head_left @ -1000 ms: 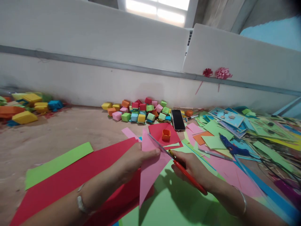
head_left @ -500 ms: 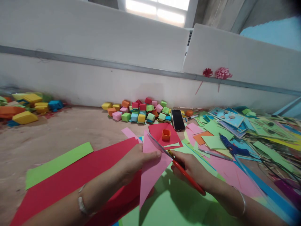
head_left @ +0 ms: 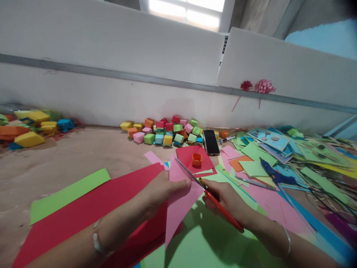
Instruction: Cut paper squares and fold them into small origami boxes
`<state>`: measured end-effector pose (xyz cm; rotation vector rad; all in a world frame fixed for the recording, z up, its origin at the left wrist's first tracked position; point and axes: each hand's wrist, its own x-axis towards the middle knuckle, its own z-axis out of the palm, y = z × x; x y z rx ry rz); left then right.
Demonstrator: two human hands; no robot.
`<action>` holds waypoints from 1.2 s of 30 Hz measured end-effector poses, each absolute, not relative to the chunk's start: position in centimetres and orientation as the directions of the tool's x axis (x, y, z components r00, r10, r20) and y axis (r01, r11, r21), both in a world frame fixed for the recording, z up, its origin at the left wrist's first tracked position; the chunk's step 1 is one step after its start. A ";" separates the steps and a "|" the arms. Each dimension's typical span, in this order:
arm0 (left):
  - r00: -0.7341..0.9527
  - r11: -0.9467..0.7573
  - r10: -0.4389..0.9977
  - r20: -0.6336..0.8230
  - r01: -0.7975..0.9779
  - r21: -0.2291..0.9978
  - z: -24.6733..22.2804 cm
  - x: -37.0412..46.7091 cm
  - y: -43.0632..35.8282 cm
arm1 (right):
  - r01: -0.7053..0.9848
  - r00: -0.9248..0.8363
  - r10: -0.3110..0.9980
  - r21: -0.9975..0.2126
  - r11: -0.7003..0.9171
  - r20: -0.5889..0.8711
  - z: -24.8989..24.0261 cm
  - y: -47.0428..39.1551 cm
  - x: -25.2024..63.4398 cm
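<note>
A sheet of pink paper (head_left: 178, 212) is held by my left hand (head_left: 161, 190), with the thumb on top and the other fingers hidden beneath it. My right hand (head_left: 225, 199) grips red-handled scissors (head_left: 221, 208), whose blades lie along the upper right edge of the pink paper. A small yellow piece shows beside the right fingers. Under both hands are red paper (head_left: 92, 208) on the left and light green paper (head_left: 223, 242) on the right. Just beyond, an orange paper ring (head_left: 196, 160) sits on a red square (head_left: 184, 152).
Several folded paper blocks (head_left: 167, 139) are piled near the wall, beside a phone (head_left: 211, 142). More blocks (head_left: 30, 139) stand at the far left. To the right lie a blue glue gun (head_left: 276, 175), a silver tool (head_left: 255, 182), paper scraps and picture cards (head_left: 269, 138).
</note>
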<state>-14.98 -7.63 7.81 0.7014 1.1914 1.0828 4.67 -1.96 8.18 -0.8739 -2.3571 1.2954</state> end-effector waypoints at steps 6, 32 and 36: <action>-0.011 0.387 0.914 -0.407 -0.281 0.878 8.0 -14.9 -7.8 | 0.390 -0.764 0.644 -0.828 0.403 -0.047 7.8 -1.9 4.8; 0.198 0.505 0.863 -0.466 -0.386 0.772 8.5 -15.4 -8.0 | 0.332 -0.793 0.604 -0.886 0.325 -0.076 8.3 -2.3 4.8; 0.216 0.551 0.833 -0.510 -0.422 0.720 8.9 -15.1 -8.0 | 0.321 -0.801 0.595 -0.886 0.335 -0.065 8.0 -2.4 4.9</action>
